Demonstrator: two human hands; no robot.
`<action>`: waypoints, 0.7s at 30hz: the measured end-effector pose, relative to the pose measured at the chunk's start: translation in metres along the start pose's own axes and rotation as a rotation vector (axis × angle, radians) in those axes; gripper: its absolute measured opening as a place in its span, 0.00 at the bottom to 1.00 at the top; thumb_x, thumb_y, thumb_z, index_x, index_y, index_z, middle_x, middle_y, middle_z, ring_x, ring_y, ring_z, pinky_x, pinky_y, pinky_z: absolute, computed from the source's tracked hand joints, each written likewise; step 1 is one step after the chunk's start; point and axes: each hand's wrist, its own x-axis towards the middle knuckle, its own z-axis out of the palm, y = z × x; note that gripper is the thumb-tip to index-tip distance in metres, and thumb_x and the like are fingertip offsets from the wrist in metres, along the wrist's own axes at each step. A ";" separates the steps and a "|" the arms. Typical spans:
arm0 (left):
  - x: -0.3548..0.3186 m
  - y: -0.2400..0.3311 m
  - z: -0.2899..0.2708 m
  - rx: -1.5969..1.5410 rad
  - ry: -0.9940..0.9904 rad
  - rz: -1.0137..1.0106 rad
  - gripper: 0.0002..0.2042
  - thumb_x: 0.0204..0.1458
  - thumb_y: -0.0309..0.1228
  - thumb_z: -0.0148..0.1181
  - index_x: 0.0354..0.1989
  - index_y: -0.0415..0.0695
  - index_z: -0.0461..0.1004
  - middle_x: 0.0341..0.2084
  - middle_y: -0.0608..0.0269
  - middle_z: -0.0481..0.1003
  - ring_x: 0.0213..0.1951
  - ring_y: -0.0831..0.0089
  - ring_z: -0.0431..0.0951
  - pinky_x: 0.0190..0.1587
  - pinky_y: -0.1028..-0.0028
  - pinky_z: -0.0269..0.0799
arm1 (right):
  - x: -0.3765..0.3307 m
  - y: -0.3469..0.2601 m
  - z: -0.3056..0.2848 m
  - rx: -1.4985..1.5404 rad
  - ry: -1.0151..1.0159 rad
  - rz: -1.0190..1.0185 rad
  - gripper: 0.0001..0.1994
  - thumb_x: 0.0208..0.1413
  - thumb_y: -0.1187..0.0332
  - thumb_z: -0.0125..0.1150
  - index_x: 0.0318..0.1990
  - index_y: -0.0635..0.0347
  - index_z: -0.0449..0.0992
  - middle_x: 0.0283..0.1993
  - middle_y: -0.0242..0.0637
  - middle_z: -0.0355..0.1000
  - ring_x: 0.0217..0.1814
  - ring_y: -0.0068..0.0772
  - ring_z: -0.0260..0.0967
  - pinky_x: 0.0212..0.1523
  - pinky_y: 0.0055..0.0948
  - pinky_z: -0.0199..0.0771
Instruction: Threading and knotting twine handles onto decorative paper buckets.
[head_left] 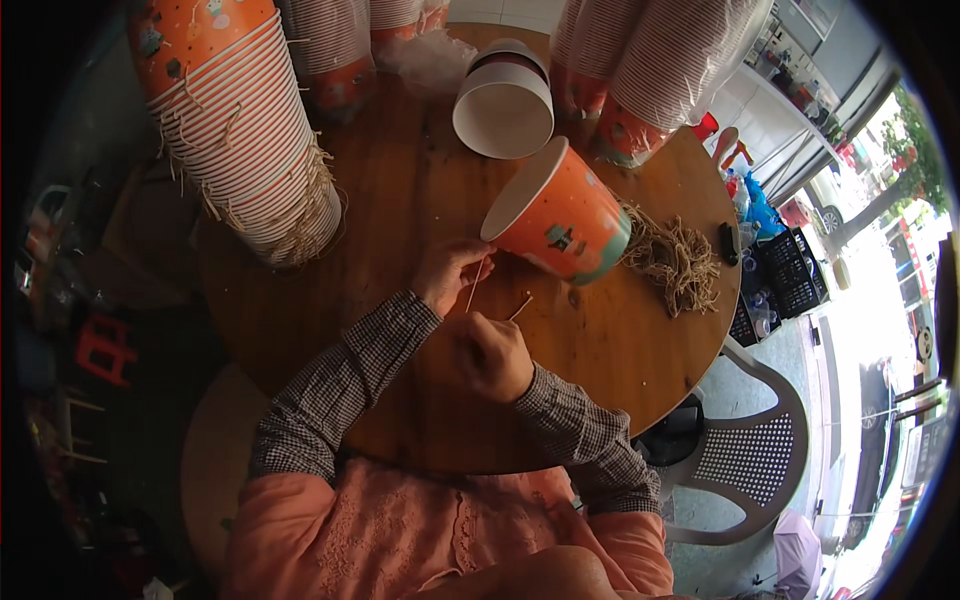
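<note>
An orange printed paper bucket [575,225] leans on the table with its white mouth tilted toward my left hand [452,277]. My left fingers are pinched at the near edge of its rim. From there a thin straw-coloured string [474,288] runs taut down to my right hand [492,357], which is closed like a fist around it and partly blurred. A short loose string end [521,307] sticks up beside the right knuckles. Just right of the bucket lies a tangled bundle of the same string [680,262].
A tall nested stack of orange buckets [235,125] with string ends hanging off stands at the left. Plastic-wrapped bucket stacks [640,75] rise at the back. White-mouthed buckets [503,110] lie behind the held one. A grey plastic chair [745,445] is at the right of the round wooden table [390,170].
</note>
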 end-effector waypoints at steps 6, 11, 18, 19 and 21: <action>0.000 0.006 -0.013 0.657 0.160 0.609 0.04 0.52 0.25 0.57 0.33 0.39 0.74 0.25 0.67 0.72 0.30 0.75 0.72 0.36 0.76 0.69 | 0.013 -0.018 -0.008 0.394 -0.028 0.194 0.09 0.51 0.79 0.54 0.41 0.61 0.70 0.29 0.34 0.70 0.30 0.32 0.71 0.29 0.28 0.71; -0.044 0.072 0.016 0.986 0.052 1.161 0.01 0.47 0.20 0.53 0.27 0.36 0.68 0.21 0.60 0.66 0.26 0.69 0.70 0.33 0.74 0.66 | 0.029 -0.064 -0.061 0.951 -0.201 0.556 0.09 0.61 0.70 0.53 0.46 0.62 0.70 0.32 0.27 0.70 0.32 0.13 0.67 0.30 0.15 0.67; -0.090 0.107 0.006 1.051 -0.103 0.784 0.04 0.50 0.24 0.52 0.26 0.36 0.69 0.20 0.66 0.66 0.25 0.81 0.66 0.30 0.78 0.61 | 0.038 -0.124 -0.070 1.512 -0.292 -0.017 0.10 0.59 0.70 0.58 0.40 0.70 0.78 0.35 0.40 0.75 0.26 0.22 0.67 0.29 0.20 0.66; -0.099 0.110 0.003 0.994 -0.124 0.659 0.05 0.52 0.25 0.51 0.26 0.37 0.69 0.20 0.70 0.65 0.24 0.83 0.63 0.29 0.80 0.59 | 0.039 -0.127 -0.065 1.518 -0.278 -0.014 0.10 0.59 0.70 0.58 0.40 0.70 0.78 0.35 0.40 0.75 0.26 0.22 0.67 0.29 0.20 0.66; -0.111 0.109 -0.004 0.888 -0.102 0.543 0.07 0.55 0.27 0.49 0.25 0.40 0.69 0.20 0.75 0.63 0.24 0.88 0.59 0.27 0.82 0.54 | 0.040 -0.131 -0.054 1.679 -0.350 -0.106 0.12 0.58 0.66 0.61 0.39 0.70 0.78 0.32 0.38 0.74 0.24 0.23 0.65 0.26 0.22 0.63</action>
